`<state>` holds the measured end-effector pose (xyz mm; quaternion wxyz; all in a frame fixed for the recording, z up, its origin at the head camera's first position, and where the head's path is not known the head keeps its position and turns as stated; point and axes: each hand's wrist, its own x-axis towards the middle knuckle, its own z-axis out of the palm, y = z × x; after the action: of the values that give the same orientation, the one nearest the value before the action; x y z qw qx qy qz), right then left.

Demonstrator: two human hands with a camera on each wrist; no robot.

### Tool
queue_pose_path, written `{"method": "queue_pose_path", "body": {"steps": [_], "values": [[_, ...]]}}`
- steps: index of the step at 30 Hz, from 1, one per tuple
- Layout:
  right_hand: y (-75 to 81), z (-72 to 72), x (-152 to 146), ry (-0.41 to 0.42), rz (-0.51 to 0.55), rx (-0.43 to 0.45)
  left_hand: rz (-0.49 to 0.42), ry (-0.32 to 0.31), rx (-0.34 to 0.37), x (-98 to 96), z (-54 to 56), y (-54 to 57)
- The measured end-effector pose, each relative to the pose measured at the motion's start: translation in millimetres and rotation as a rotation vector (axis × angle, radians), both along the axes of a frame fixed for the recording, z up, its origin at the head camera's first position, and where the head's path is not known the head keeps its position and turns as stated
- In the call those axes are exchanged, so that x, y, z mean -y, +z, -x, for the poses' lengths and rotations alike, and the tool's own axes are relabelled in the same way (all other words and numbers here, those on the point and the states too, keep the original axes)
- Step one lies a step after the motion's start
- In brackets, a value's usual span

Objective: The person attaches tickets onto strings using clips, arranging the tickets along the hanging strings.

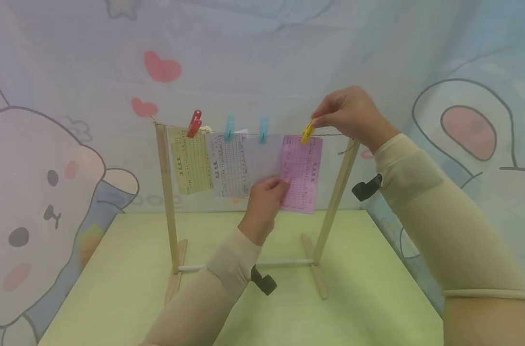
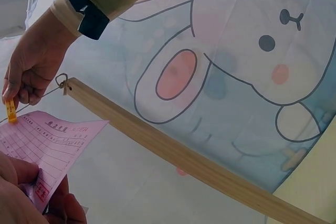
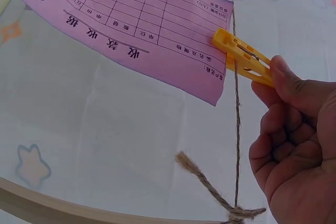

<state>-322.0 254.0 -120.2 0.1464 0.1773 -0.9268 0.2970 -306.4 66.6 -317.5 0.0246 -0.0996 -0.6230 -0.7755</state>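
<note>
A pink printed receipt slip hangs at the right part of a thin twine line. My right hand pinches the handle ends of a yellow clothespin, whose tips sit over the slip's top edge and the twine. Lower down, my left hand pinches the slip's left edge between thumb and fingers; in the left wrist view the thumb lies on the paper. Left along the twine hang a yellow slip under a red clothespin, and white slips under two blue clothespins.
Wooden posts hold the twine at both ends, on feet joined by a white rod. The stand rests on a pale yellow-green table. Behind it hangs a cartoon-printed cloth. A knotted twine end is at the right post.
</note>
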Motion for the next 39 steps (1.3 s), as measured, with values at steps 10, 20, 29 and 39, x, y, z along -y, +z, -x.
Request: {"method": "queue_pose_path", "body": {"steps": [10, 20, 29, 39], "values": [[3.6, -6.1, 1.3, 0.029, -0.083, 0.085, -0.009, -0.011, 0.008, -0.2, 1.8, 1.9], [-1.0, -3.0, -6.6, 0.095, -0.211, 0.023, 0.007, -0.029, -0.022, 4.8, 3.3, -3.0], [-38.0, -20.5, -23.8, 0.063, -0.134, -0.252, 0.080, 0.013, -0.069, 13.2, -0.2, -13.1], [-71.3, -26.6, -35.0, 0.062, -0.031, -0.544, 0.087, 0.013, -0.077, 12.1, 0.3, -15.1]]}}
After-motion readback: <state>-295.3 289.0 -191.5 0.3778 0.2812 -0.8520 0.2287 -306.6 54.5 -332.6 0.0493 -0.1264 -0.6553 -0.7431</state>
